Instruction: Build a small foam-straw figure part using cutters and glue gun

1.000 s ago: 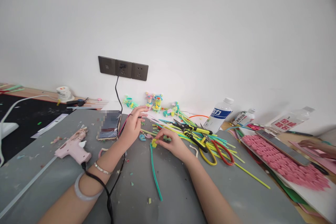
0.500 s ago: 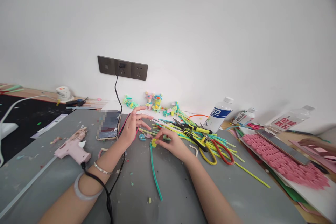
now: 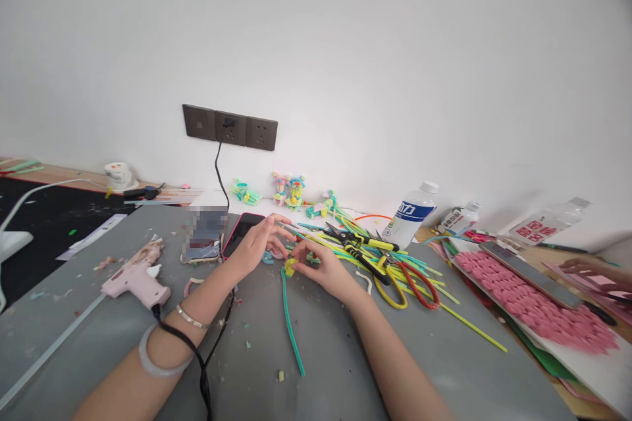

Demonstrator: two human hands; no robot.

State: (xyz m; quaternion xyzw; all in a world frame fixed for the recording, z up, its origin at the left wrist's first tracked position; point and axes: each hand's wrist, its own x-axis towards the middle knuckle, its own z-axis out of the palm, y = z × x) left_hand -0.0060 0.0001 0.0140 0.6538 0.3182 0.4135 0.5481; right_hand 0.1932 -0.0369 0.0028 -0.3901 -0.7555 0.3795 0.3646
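Observation:
My right hand [image 3: 326,271] pinches a small yellow bent piece [image 3: 289,268], which looks like twisted pipe cleaner, between thumb and fingertips. From its underside a teal pipe cleaner [image 3: 291,325] hangs down across the grey mat. My left hand [image 3: 259,242] hovers just left of and above the yellow piece, fingers stretched out and holding nothing I can see. Its fingertips come close to my right fingers; whether they touch cannot be made out. Partly hidden behind the left fingers lies a small blue curl [image 3: 267,257].
A pink glue gun [image 3: 135,276] with a black cord lies at left, near two phones [image 3: 203,237]. To the right are pliers [image 3: 363,247], scissors [image 3: 407,283], loose pipe cleaners [image 3: 474,327] and a bottle [image 3: 412,214]. Another person's hand [image 3: 597,270] is at far right.
My left hand has come down toward the yellow piece and my right fingers, uncovering a dark phone behind it. My right hand keeps its pinch in nearly the same place.

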